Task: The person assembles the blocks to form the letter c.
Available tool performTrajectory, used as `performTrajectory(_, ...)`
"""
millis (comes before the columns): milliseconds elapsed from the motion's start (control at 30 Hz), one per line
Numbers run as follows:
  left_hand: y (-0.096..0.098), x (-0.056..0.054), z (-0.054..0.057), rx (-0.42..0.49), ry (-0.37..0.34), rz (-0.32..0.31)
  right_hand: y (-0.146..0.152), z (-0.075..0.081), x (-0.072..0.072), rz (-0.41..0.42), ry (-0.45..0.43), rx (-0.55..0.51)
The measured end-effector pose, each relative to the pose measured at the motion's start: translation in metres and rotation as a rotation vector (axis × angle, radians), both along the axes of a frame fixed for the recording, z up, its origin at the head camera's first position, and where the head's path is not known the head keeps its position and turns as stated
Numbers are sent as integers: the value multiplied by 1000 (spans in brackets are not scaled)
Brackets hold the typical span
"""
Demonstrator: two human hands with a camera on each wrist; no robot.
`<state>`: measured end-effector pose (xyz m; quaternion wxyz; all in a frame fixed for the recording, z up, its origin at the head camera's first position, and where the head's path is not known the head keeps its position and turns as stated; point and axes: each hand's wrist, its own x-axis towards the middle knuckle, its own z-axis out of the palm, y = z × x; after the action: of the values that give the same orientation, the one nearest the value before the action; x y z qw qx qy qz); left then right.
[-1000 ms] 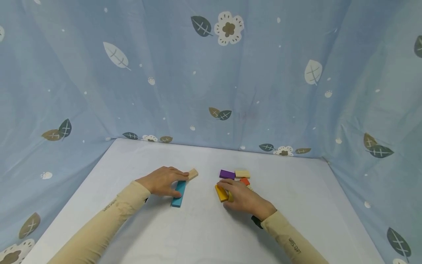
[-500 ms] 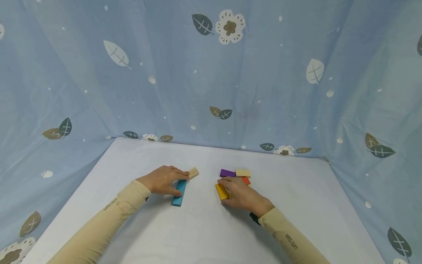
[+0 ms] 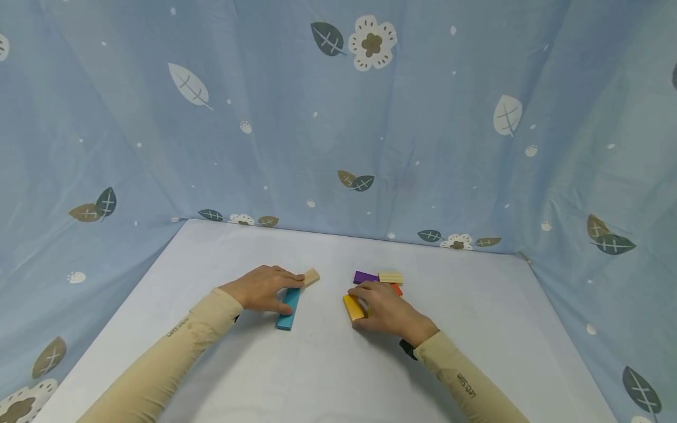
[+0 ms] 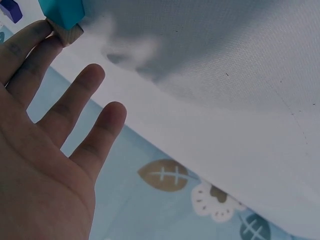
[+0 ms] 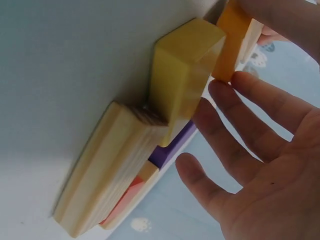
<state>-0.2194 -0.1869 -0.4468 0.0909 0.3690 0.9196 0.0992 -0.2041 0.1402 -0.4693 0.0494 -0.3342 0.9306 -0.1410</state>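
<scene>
In the head view my left hand (image 3: 267, 289) rests over a blue block (image 3: 288, 308) and a plain wooden block (image 3: 311, 277). Its thumb lies on the blue block; two fingertips touch the wooden one in the left wrist view, the other two fingers stretched out free. My right hand (image 3: 388, 308) pinches an orange block (image 3: 353, 308) between thumb and fingertips, low over the table. Just beside it stands a yellow block (image 5: 175, 75), mostly covered by that hand in the head view but plain in the right wrist view.
Behind the right hand lie a purple block (image 3: 365, 277), a pale wooden block (image 3: 390, 278) and a red block (image 3: 396, 289). Another wooden block (image 5: 105, 172) adjoins the yellow one. A patterned blue cloth (image 3: 285, 129) encloses the white table (image 3: 296, 376) at its back and sides.
The right hand has shifted slightly left with the orange block, which now sits a little farther from the yellow one. The left hand and its two blocks have stayed put.
</scene>
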Motion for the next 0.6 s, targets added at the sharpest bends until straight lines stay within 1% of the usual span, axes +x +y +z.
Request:
performTrajectory(133, 0, 1, 0, -7, -10, 13, -7, 4, 1, 15, 12, 2)
performTrajectory(267, 1, 0, 1, -19, -16, 20, -14, 5, 3, 37, -16, -7)
performTrajectory(400, 1, 0, 1, -20, -22, 21, -24, 5, 6, 90, -40, -15)
performTrajectory(600, 2, 0, 1, -20, -22, 17, -38, 5, 13, 170, -52, -33)
